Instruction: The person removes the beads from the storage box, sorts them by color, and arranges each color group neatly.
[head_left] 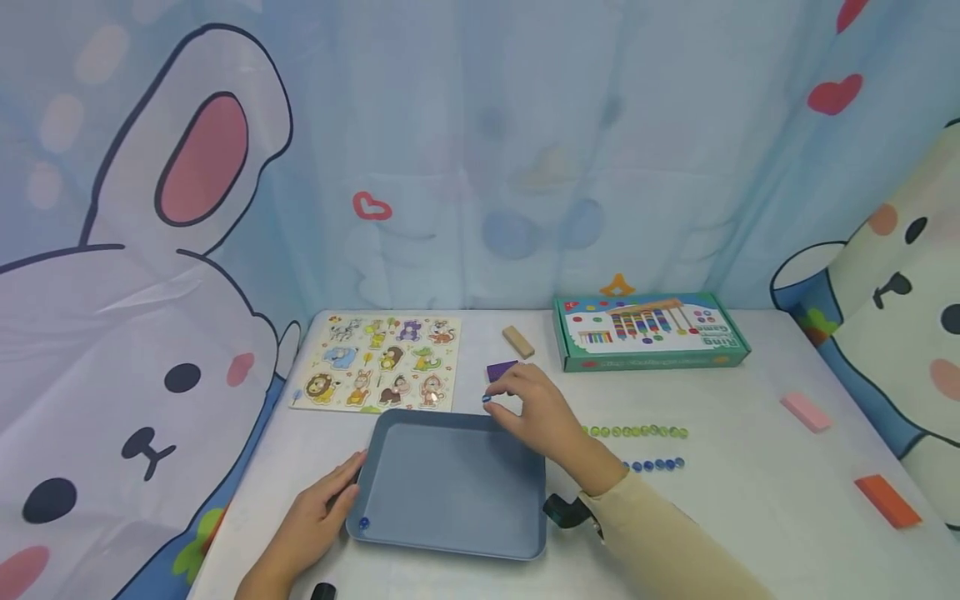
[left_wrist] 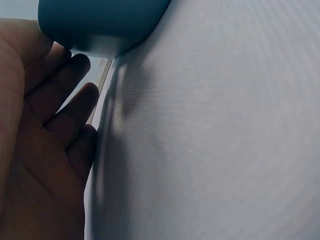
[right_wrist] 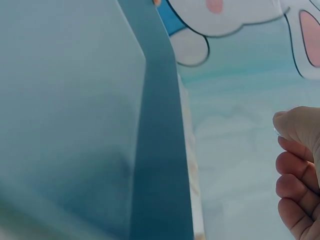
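Note:
A blue-grey rectangular tray (head_left: pixel 450 487) lies on the white table, with one dark blue marble (head_left: pixel 364 523) in its near left corner. My left hand (head_left: pixel 318 508) rests against the tray's left side, fingers loosely bent beside the wall in the left wrist view. Above the far right rim, my right hand (head_left: pixel 536 412) pinches a small blue marble (head_left: pixel 487 398) between thumb and index finger. In the right wrist view the other fingers of that hand (right_wrist: pixel 300 170) are curled in. Right of the tray run a row of green marbles (head_left: pixel 637 432) and a row of blue marbles (head_left: pixel 660 464), partly hidden by my right arm.
Behind the tray lies an animal puzzle board (head_left: pixel 378 362). A green toy box (head_left: pixel 651 332) stands at the back right. Loose blocks are a wooden one (head_left: pixel 518 342), a purple one (head_left: pixel 501 371), a pink one (head_left: pixel 806 412) and an orange one (head_left: pixel 888 501). A printed curtain (head_left: pixel 465 150) hangs behind.

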